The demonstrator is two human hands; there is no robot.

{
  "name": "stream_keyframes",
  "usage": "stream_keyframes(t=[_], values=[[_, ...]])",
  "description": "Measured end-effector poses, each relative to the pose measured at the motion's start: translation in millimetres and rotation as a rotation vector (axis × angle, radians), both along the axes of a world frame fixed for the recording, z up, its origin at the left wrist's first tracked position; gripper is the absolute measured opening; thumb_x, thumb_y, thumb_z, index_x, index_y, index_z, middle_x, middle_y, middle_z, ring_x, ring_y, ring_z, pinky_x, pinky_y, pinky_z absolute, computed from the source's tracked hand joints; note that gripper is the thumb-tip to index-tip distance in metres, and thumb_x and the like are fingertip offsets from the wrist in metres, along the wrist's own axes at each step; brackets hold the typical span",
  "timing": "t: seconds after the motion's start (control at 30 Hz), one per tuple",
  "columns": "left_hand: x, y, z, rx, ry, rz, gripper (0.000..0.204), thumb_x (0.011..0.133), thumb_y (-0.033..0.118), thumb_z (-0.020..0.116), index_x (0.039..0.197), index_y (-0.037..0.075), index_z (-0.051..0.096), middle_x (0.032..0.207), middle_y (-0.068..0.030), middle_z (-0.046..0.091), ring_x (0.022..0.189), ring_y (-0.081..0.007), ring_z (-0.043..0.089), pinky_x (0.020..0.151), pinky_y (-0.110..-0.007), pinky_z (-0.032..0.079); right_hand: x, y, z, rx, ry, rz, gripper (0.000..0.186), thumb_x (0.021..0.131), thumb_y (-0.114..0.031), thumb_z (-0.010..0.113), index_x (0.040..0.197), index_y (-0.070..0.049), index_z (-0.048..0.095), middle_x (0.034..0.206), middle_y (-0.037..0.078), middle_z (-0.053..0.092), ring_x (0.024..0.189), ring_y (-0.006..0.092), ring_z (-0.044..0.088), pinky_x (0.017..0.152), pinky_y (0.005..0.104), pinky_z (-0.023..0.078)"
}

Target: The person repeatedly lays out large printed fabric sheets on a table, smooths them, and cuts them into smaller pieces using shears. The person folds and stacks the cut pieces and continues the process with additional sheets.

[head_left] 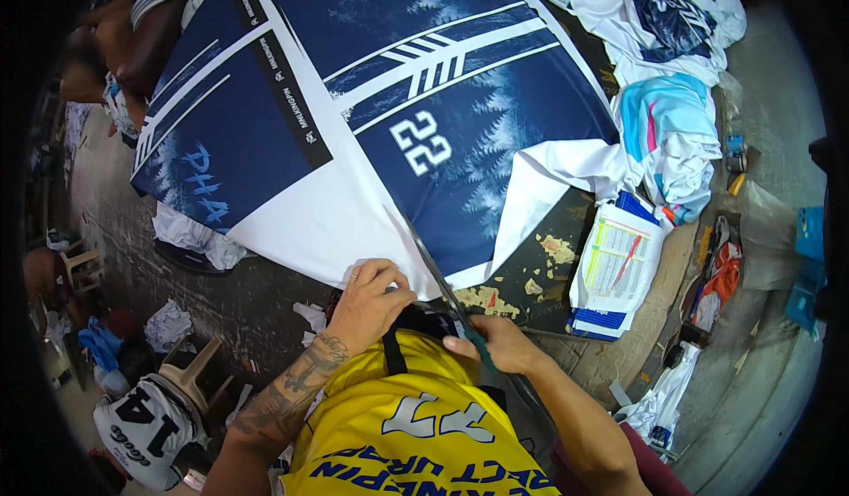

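Note:
A large printed fabric sheet (460,178), navy with forest patterns, stripes and white margins, lies across a dark worktable (548,293). My tattooed left hand (370,306) is at the sheet's near white edge, fingers curled and pinching it. My right hand (497,346), just to the right and lower, grips scissors (426,259) with a dark green handle. Their long blades point up and away along the white strip between the printed panels, where the fabric meets them. The tips are hard to make out against the cloth.
Papers with a red pen (610,270) lie at right, below crumpled white-and-cyan fabric (663,142). More cloth (654,19) is heaped at upper right. A plastic chair (208,372) and jersey (137,425) are at lower left. Another person (110,27) sits at upper left. Blue containers (809,231) are far right.

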State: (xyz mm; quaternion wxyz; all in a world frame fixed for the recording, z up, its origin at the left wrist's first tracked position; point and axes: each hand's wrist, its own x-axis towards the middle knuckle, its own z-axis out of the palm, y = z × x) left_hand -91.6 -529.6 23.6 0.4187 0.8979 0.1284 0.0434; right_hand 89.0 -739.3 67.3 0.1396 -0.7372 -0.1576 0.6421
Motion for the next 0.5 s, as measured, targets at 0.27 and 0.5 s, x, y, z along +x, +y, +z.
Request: stream_keyframes(t=[0.27,0.5], values=[[3,28,-3,-0.231,0.033,-0.154,0.013,0.087,0.012,0.081,0.098,0.007,0.077,0.119,-0.005,0.066,0.13,-0.0303,0.053,0.112,-0.046,0.044,22,82,0,0.05,-0.072,0.073,0.077,0.083,-0.072,0.082,0.099,0.002,0.078,0.079,0.01,0.07,0.076,0.0192,0.068,0.069,0.0362,0.053],[6,49,-13,-0.351,0.117,-0.299,0.02,0.091,0.02,0.079,0.108,0.008,0.077,0.123,-0.0054,0.068,0.133,-0.0291,0.052,0.115,-0.045,0.044,38,160,-2,0.053,-0.006,0.064,0.08,0.082,-0.075,0.081,0.093,0.004,0.076,0.076,0.01,0.069,0.073,0.019,0.068,0.068,0.0346,0.053]])
